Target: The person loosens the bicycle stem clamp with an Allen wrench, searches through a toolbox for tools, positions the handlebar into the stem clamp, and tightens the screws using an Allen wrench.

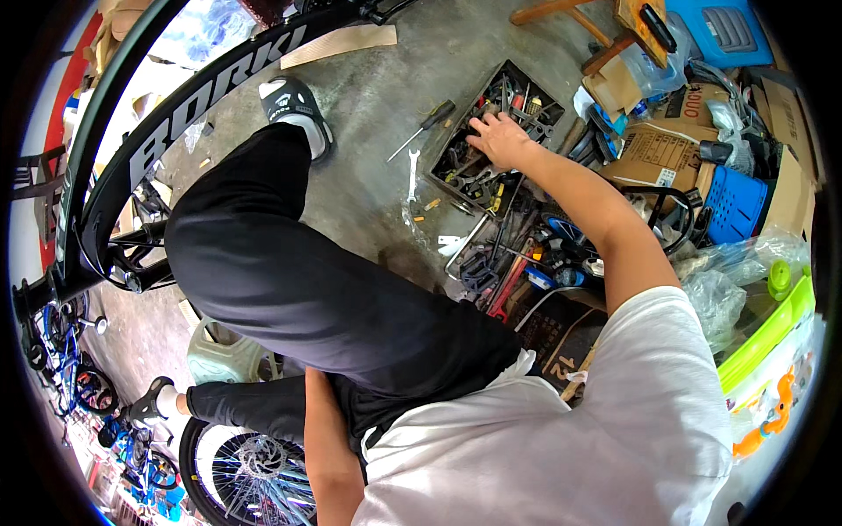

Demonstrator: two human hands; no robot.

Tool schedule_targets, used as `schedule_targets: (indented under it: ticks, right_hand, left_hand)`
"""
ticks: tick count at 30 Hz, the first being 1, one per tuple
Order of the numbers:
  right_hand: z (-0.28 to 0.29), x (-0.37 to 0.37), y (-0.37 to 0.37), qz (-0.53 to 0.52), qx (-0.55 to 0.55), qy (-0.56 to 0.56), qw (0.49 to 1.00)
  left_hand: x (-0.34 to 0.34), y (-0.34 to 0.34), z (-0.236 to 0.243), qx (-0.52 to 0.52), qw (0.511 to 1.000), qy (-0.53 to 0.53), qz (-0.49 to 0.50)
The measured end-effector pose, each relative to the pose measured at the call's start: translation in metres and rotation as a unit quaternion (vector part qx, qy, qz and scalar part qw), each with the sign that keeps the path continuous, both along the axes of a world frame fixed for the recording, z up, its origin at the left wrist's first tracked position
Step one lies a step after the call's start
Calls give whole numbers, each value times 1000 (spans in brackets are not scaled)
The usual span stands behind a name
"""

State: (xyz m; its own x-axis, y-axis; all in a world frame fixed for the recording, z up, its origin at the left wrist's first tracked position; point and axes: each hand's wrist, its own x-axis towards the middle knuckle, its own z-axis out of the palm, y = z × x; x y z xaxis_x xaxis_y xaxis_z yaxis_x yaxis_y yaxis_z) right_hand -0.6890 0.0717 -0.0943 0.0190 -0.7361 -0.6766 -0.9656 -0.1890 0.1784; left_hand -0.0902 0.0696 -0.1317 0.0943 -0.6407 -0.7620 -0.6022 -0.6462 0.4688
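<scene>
Over a dark, crowded toolbox (548, 123) on the floor, my right hand (495, 138) reaches in, fingers apart among pliers, screwdrivers and other small metal tools; I cannot make out whether it touches one. Beside the box lie a long screwdriver (435, 116) and a silver open-ended wrench (412, 175). Below it, loose hex keys, red-handled tools and parts (491, 272) form a pile. My left forearm (329, 438) runs under my black-trousered thigh, with the hand hidden.
A black bicycle frame (175, 123) arches along the left, above a spoked wheel (259, 465) and a pale plastic stool (219, 351). Blue bicycles (79, 377) stand farther left. Cardboard boxes (667, 149), a blue basket (732, 202), a wooden stool (605, 53) and a green bin (754, 333) crowd the right.
</scene>
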Motion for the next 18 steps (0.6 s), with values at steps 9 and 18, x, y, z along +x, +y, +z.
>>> schedule_targets:
  ticks: [9,18]
  right_hand:
    - [3,4,26,-109,-100,-53,988]
    - [-3,24,91,-229,-325,-119,910]
  left_hand:
    - [-34,-82,116,-368,903,-186,-121]
    - [-267,-163,356,-583,770,194,-175]
